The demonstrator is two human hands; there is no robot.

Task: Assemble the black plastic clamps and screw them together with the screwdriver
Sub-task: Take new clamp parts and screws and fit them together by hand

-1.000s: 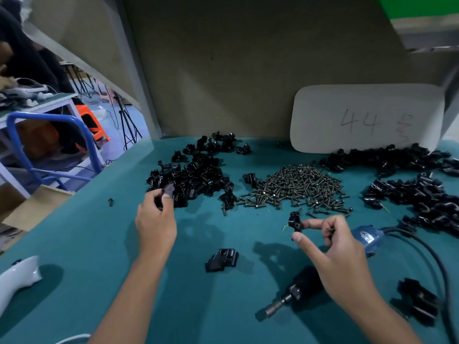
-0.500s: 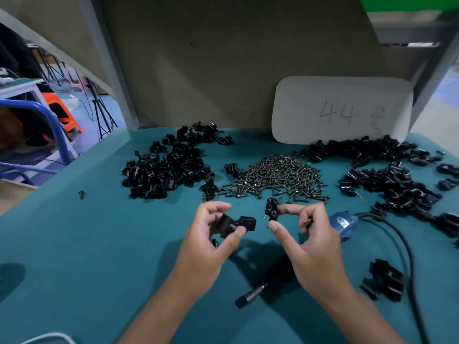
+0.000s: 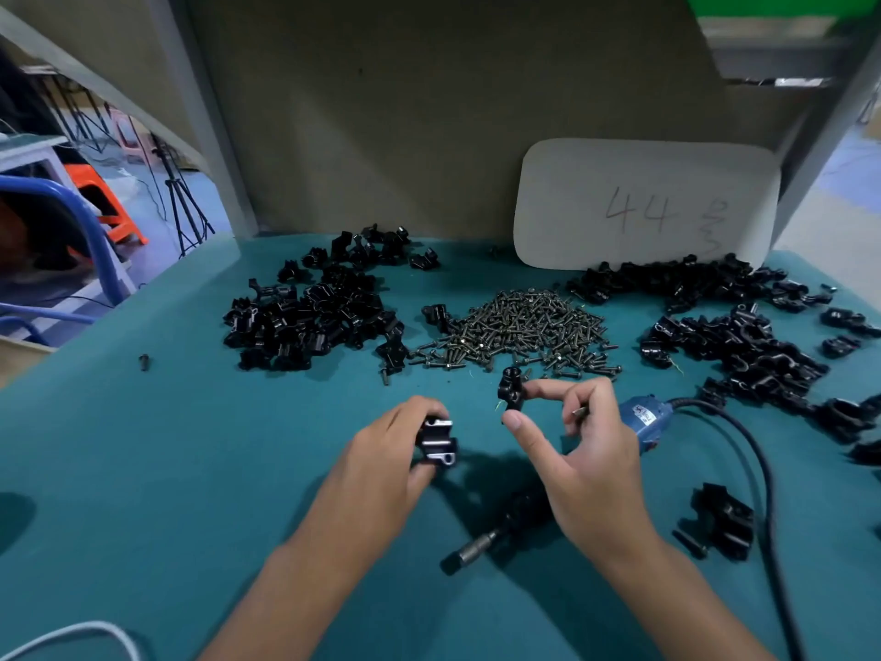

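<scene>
Since half a second ago left hand [image 3: 386, 450] has turned its part: the clamp body [image 3: 436, 443] now sits squared in the grip, thumb and fingers curled round it, slotted face up toward the camera, held just above the counter [image 3: 167, 469]. Right hand [image 3: 579, 450] has barely moved; its thumb and index finger still pinch the smaller clamp half [image 3: 510, 388], and a screw [image 3: 579, 411] looks tucked under the other fingers, though it's small, so not certain. The two halves are near each other but apart, not yet mated. My read: orientation step done, next is bringing the halves together and aligning the holes. Behind, from the left: heap of loose clamp parts [image 3: 310, 312], pile of screws [image 3: 519, 326], then a second heap of black clamps [image 3: 729, 341] by the white board marked 44 [image 3: 643, 207]. Electric screwdriver [image 3: 515, 522] lies on the counter under the right wrist, bit end toward the camera, blue rear cap and cable [image 3: 758, 469] running right. Untouched, so the driving step is still ahead. One assembled-looking clamp [image 3: 724, 520] sits far right.
</scene>
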